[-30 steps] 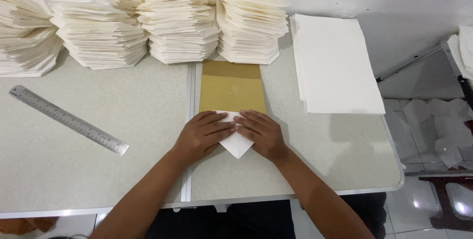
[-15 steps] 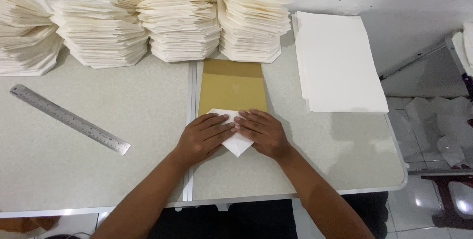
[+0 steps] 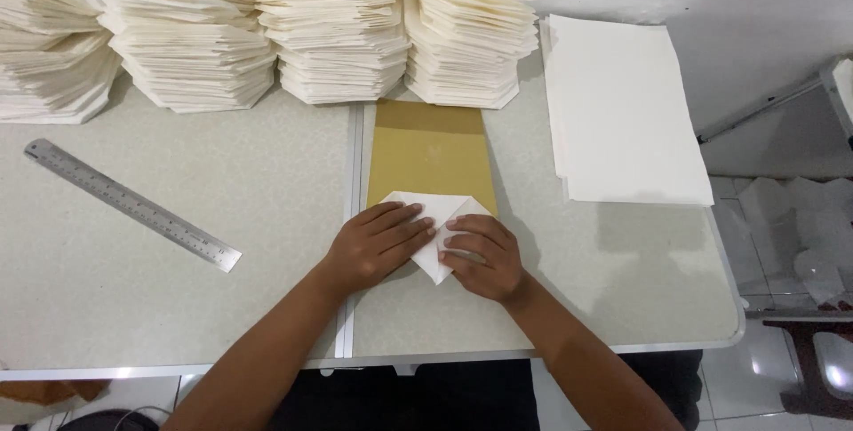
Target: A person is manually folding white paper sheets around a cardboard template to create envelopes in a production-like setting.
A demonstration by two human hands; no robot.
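Folded white paper (image 3: 433,228), pointed corners

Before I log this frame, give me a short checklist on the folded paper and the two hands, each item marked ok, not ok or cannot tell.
1. Both hands on the folded white paper: ok; left hand and right hand press flat on it.
2. Paper over the tan board: ok at its upper part; its lower point hangs past the board onto the table.
3. Folds symmetric: cannot tell, hands cover them.
4. Flat sheet stack within the right hand's side: ok.
5. Metal ruler apart from the hands: ok.
6. Folded stacks at the back upright: ok, though fanned.
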